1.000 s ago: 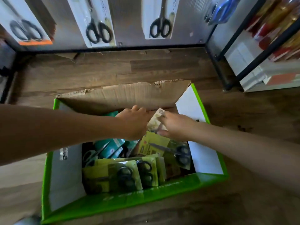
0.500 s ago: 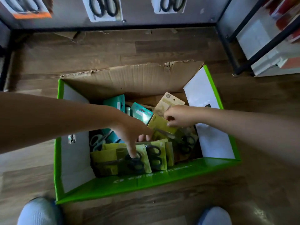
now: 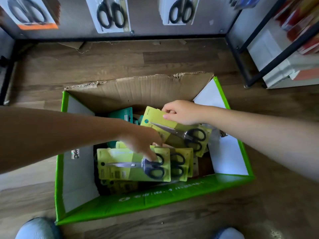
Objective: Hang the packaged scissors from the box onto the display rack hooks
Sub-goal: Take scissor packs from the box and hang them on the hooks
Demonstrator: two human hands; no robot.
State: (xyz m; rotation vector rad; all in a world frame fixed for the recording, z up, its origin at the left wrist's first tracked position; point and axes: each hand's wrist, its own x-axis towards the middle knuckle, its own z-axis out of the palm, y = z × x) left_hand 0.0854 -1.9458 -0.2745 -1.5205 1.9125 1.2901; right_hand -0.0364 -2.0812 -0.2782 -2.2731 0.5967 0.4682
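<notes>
While the cardboard box [image 3: 155, 199] sits open on the wood-grain floor [image 3: 120, 62], glossy green outside, raw brown and ragged along its far flap, both arms are down inside it. It holds a loose pile of scissors on flat cards. Teal packs [image 3: 122, 114] are pushed to 11 o'clock, and yellow-green ones fill the middle and the 6 o'clock side.

The right hand [image 3: 181, 112], at 1 o'clock in the box, pinches the top edge of a tilted pack [image 3: 179, 133]. Thumb and curled fingers clamp the card, steel blades and black loop handles showing under clear plastic.

The left hand [image 3: 143, 140] reaches down at centre, fingers fairly straight, one tip pressing the handles of a flat pack [image 3: 131, 163] at 6 o'clock. It grips nothing I can see.

Half a second back that tilted pack lay lower, half buried. Now it's up and its whole face shows. The left hand has barely shifted.

At 12 o'clock of the view, white-carded scissors [image 3: 112, 14] hang on the grey rack panel, and a black-framed shelf [image 3: 276, 49] stands at 2 o'clock.
</notes>
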